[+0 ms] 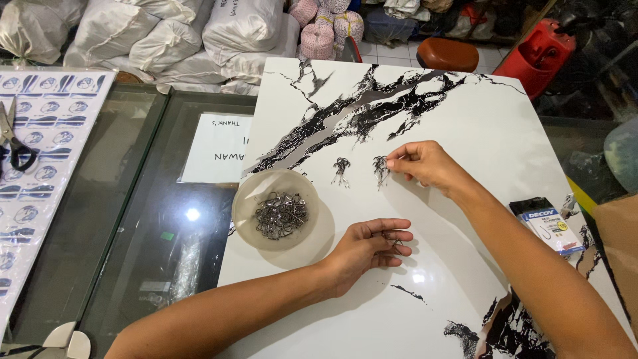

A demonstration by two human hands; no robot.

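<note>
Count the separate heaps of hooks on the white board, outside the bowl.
2: one heap above the bowl, another at the right hand. The left hand may hide more.

At the frame's left edge the scissors (pixel 13 143) are cut off; the hooks under the left hand (pixel 369 249) are too small to make out.

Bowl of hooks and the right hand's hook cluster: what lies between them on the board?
Head view: one small separate hook cluster lies between the bowl and the right hand; otherwise bare board.

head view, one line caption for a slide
Right hand sets fish hooks on a marble-pattern board; left hand rests beside a bowl of hooks.
</note>
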